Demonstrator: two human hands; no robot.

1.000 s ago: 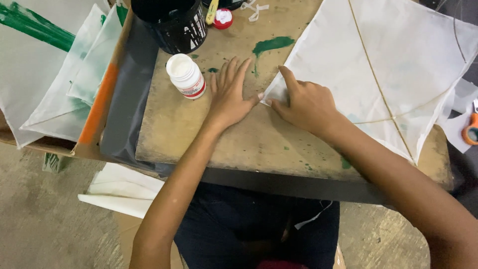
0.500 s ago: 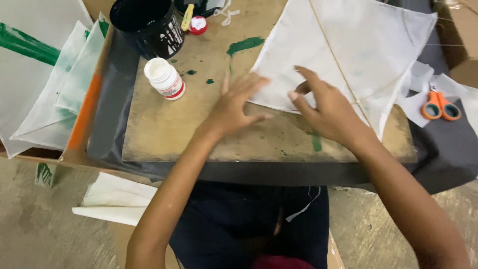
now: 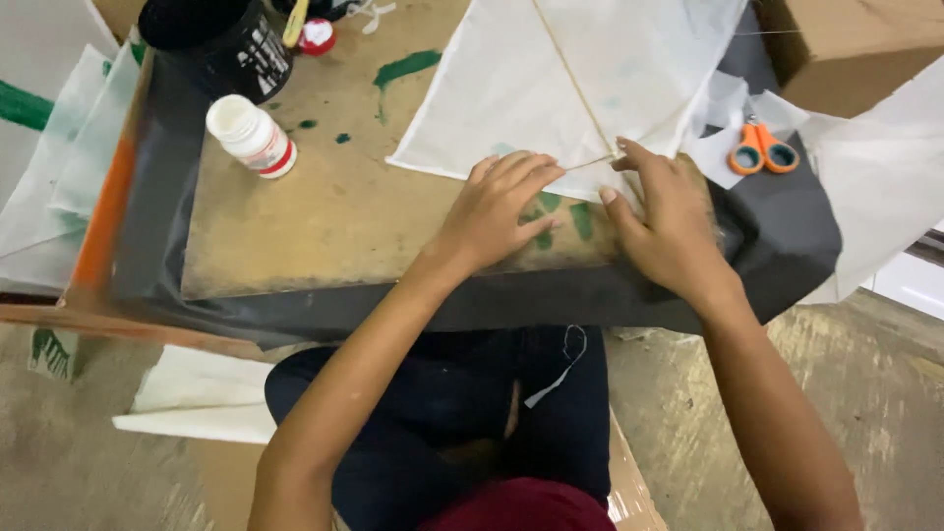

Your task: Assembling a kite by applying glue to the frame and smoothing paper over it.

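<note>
A white paper kite (image 3: pixel 511 84) with thin wooden sticks crossing it lies on a worn wooden board (image 3: pixel 324 216). My left hand (image 3: pixel 497 206) rests flat, fingers spread, on the kite's near edge. My right hand (image 3: pixel 664 221) presses with its fingertips on the kite's near corner, right where the stick (image 3: pixel 575 84) ends. Neither hand grips anything; both press the paper down against the board.
A white glue bottle with a red label (image 3: pixel 251 136) and a black tub (image 3: pixel 221 39) stand at the board's far left. Orange-handled scissors (image 3: pixel 762 152) lie on paper scraps to the right. A cardboard box (image 3: pixel 855 44) sits far right. More white kites (image 3: pixel 59 157) are stacked left.
The view has swung left, so the board now sits further right. Both hands have slid along the kite's edge to its near corner, and the left hand now lies on the paper.
</note>
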